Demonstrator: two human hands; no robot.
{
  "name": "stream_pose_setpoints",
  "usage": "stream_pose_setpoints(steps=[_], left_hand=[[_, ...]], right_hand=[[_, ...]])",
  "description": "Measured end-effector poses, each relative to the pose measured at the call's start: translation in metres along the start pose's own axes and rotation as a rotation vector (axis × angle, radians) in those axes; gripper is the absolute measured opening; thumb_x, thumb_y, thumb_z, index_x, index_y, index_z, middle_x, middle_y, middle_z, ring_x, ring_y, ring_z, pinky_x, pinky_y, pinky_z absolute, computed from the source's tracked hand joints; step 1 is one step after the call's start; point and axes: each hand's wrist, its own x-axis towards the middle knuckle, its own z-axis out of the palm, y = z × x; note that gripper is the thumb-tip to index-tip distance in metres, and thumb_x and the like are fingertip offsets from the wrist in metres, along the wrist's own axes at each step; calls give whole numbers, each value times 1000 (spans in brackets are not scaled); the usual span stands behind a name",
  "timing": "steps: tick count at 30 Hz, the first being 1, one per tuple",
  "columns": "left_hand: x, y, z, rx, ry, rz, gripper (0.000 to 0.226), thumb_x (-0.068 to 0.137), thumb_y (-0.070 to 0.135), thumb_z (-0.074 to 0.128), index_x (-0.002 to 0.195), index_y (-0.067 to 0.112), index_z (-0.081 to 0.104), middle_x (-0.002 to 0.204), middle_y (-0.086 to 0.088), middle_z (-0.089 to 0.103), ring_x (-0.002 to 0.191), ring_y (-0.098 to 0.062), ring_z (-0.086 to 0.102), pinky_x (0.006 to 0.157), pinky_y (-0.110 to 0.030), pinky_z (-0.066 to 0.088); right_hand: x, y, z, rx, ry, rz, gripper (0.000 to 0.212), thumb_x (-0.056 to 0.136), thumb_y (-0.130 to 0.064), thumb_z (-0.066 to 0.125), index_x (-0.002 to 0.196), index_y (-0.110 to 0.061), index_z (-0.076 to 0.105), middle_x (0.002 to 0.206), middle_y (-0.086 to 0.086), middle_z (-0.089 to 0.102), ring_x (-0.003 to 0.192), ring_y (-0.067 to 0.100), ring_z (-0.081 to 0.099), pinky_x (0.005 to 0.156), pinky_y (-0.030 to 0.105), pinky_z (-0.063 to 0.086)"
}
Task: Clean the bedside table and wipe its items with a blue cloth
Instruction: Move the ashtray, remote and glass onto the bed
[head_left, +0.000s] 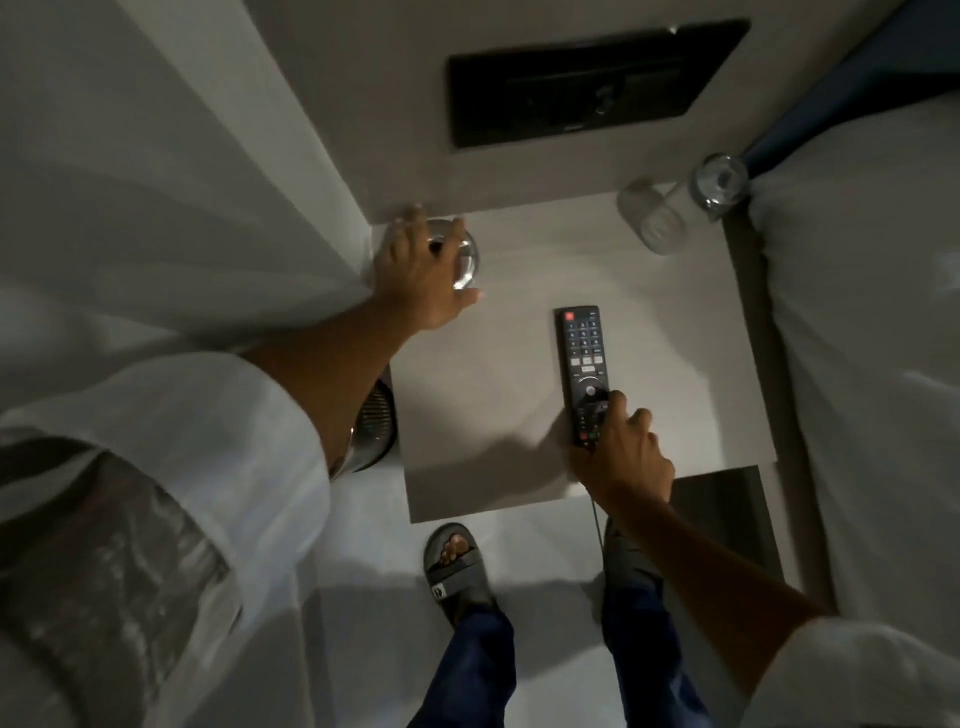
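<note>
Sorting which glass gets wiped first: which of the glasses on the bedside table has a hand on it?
The glass at the table's far-left corner: the left hand grips it from above. The two glasses at the far-right corner stand untouched.

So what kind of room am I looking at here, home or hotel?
Most likely a hotel bedroom, though I can't be sure. A small bedside table sits against a bed with white linen, a TV remote lies on it beside upturned drinking glasses, and a black switch panel is set in the wall.

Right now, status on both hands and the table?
Left hand gripping glass. Right hand holding remote on bedside table. No cloth visible.
</note>
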Motion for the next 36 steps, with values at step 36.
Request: stream_pose_setpoints(steps=[36], left_hand=[[-213,490,-23,-517,210,650,89,60,47,85,137,16,52,148,-19,42,134,-36,42,111,-41,36]], right_hand=[[-113,368,-269,346,287,465,75,66,-45,79,123,-27,32,103,10,68,92,35,61,77,42,44]])
